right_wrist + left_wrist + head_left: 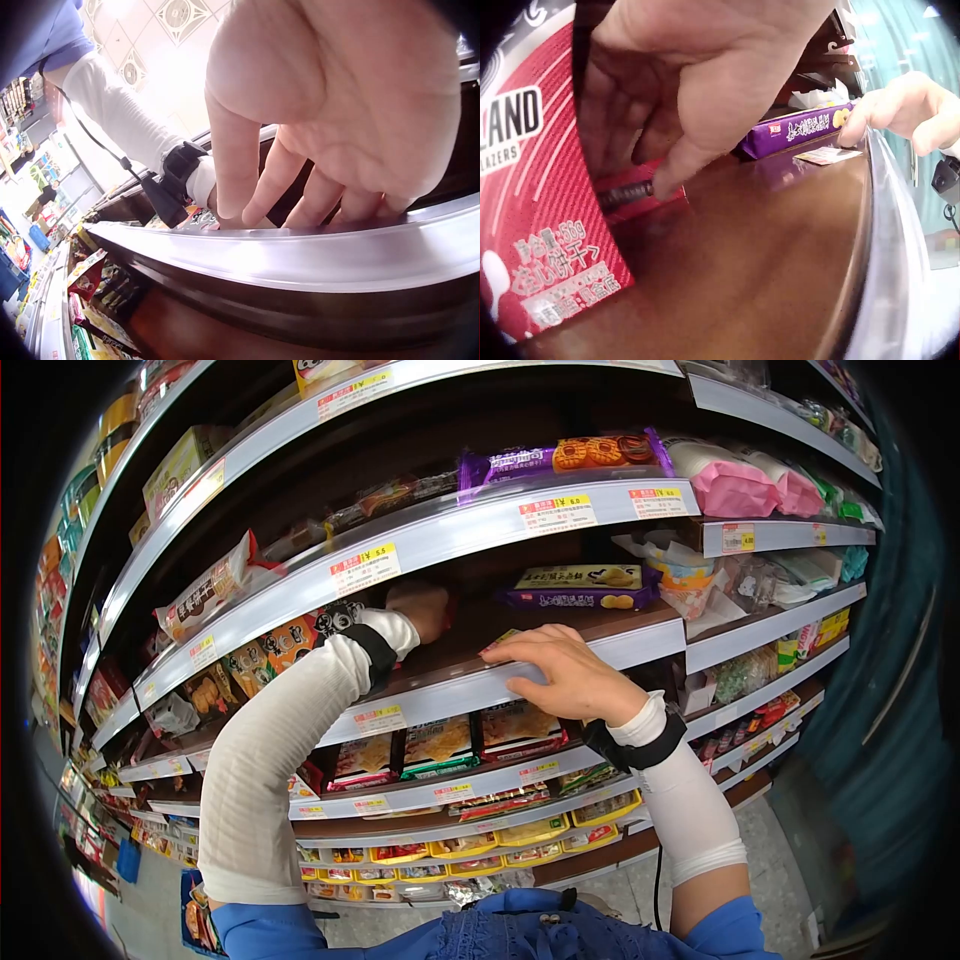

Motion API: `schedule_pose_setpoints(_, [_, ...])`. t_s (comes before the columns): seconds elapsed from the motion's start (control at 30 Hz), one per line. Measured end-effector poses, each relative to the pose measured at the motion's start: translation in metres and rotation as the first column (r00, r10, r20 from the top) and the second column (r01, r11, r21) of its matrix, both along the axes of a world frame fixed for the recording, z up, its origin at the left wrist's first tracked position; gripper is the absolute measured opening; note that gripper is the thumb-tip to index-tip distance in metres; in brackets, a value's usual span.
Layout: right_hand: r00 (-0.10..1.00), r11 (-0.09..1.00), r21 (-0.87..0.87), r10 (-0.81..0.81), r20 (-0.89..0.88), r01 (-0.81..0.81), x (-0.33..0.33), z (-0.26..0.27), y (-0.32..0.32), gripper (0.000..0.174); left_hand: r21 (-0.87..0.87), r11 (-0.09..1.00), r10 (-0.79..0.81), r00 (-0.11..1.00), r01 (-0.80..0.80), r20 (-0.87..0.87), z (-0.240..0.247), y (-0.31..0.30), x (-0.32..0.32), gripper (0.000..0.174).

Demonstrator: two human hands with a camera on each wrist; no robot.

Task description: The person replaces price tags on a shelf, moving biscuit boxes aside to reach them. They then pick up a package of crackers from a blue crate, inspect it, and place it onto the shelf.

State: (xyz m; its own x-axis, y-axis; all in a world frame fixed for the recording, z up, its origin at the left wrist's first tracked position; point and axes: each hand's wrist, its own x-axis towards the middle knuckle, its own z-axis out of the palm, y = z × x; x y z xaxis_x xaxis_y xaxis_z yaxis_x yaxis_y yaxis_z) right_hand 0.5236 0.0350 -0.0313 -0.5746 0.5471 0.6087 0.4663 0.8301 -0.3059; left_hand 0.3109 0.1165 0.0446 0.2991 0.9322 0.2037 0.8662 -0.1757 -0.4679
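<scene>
Head view: the left hand (425, 608) reaches deep onto the dark brown wooden shelf (480, 645). The right hand (565, 675) lies on its pale front rail (450, 700)

Left wrist view: thumb and fingers pinch the red printed foil snack packet (547, 225) standing on the shelf, with a purple biscuit box (795, 129) farther along it

Right wrist view: the right hand's fingers (277, 180) are relaxed and slightly spread, tips on the rail

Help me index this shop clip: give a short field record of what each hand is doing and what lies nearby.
place: shop shelving stocked with snack packets
left hand: reached deep into a shelf, pinches the crimped end of a red packet
right hand: fingers laid on the front rail of that shelf, holding nothing
nearby: purple box lying flat on the same shelf, close to the right hand; paper slip in front of it
</scene>
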Motion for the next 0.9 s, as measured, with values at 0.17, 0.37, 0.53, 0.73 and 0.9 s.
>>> schedule_pose_setpoints(0.17, [0.999,1.0,-0.005,0.02,-0.034,-0.02,0.0,0.0,0.0,0.033,0.1,0.995,0.001,0.998,-0.008,0.067,-0.004,0.0,0.002,0.019])
schedule_pose_setpoints(0.37, [0.998,0.999,-0.006,0.039,-0.051,-0.039,0.001,-0.001,0.0,0.034,0.3,0.948,-0.151,0.981,0.108,0.121,-0.017,0.018,-0.007,0.015])
schedule_pose_setpoints(0.53, [1.0,1.0,0.008,0.016,-0.014,-0.015,0.001,-0.001,0.0,0.038,0.28,0.93,-0.291,0.942,0.238,0.166,-0.016,0.024,-0.021,0.016])
schedule_pose_setpoints(0.73, [0.999,1.0,0.013,0.02,-0.033,-0.02,0.0,-0.002,0.0,0.035,0.195,0.971,-0.181,0.954,0.135,0.239,-0.011,0.015,-0.007,0.016])
schedule_pose_setpoints(0.9, [0.999,0.999,0.009,0.032,-0.034,-0.032,0.001,-0.003,0.0,0.035,0.235,0.958,-0.215,0.954,0.164,0.208,-0.011,0.009,-0.005,0.011])
